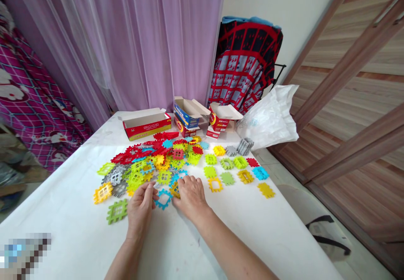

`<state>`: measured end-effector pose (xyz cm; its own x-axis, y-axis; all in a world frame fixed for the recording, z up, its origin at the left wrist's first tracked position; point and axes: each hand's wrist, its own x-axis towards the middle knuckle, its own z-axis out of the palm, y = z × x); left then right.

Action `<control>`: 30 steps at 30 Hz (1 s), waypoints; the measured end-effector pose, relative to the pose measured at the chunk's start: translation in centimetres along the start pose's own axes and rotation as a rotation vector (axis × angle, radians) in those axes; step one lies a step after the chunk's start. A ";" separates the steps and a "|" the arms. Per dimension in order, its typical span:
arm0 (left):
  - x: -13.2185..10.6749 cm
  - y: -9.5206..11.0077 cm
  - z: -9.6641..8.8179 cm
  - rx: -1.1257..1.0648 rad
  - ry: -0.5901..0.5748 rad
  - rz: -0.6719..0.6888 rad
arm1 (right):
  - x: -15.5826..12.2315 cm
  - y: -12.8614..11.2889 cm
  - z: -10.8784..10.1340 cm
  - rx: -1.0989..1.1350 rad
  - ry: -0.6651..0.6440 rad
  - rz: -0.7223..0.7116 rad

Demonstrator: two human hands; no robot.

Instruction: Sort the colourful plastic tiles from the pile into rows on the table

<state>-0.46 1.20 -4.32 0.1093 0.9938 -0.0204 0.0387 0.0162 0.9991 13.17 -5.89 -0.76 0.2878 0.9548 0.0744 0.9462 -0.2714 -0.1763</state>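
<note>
A heap of flat plastic interlocking tiles (158,158) in red, yellow, green, blue and grey lies spread across the white table (78,229). My left hand (140,208) rests at the pile's near edge with fingers curled and pinched on a blue frame tile (164,198). My right hand (191,196) lies knuckles up just right of it, fingers bent over a yellow tile (174,190) at the pile's edge. A green tile (117,211) lies left of my left hand.
Three opened cardboard boxes (147,124) stand at the table's far edge, with a white plastic bag (271,118) at the far right. A chair draped with a red patterned cloth (246,69) stands behind. Purple curtains hang at the back.
</note>
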 end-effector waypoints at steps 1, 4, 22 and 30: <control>0.0 0.0 0.0 0.000 -0.003 -0.002 | 0.1 -0.1 -0.1 -0.008 -0.014 -0.003; -0.1 0.1 0.0 0.006 -0.018 -0.007 | 0.5 0.2 -0.4 0.011 -0.024 -0.034; -1.5 0.7 1.5 0.039 -0.293 -0.106 | -0.2 2.4 0.3 1.553 0.023 0.468; -1.4 0.7 1.3 -0.002 -0.315 -0.171 | -0.7 1.9 1.0 1.465 -0.011 0.417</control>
<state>0.73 -0.27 -3.65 0.4020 0.8941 -0.1974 0.0808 0.1801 0.9803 14.58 -6.99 -2.10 0.4812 0.8455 -0.2313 -0.1771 -0.1646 -0.9703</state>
